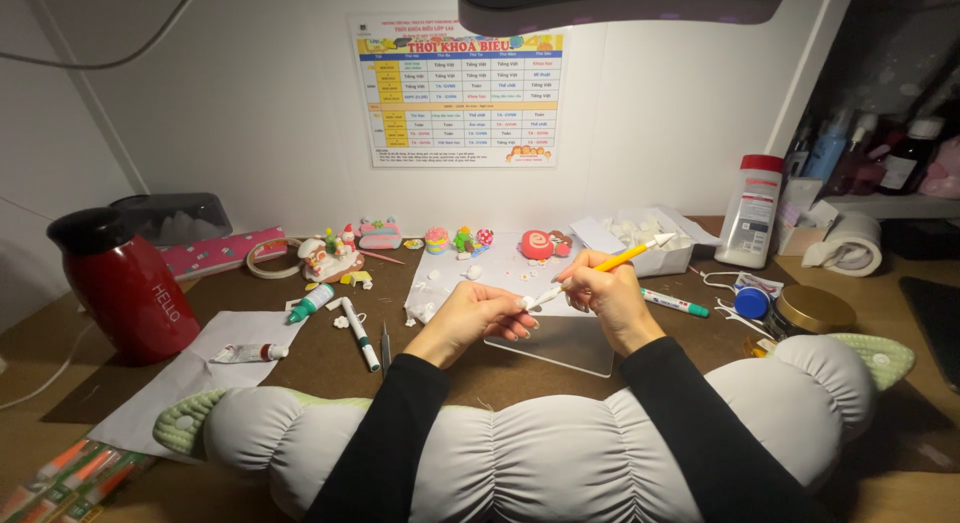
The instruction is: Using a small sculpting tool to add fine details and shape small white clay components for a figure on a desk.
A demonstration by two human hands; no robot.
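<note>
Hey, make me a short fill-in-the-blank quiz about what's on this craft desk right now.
1. The right hand holds a modelling tool whose handle is ____ in colour.
2. The jug at the far left of the desk is ____.
3. The plastic bottle standing by the wall has a ____ cap.
4. The left hand pinches a small piece of ____ clay.

Missing words: orange; red; red; white
</note>
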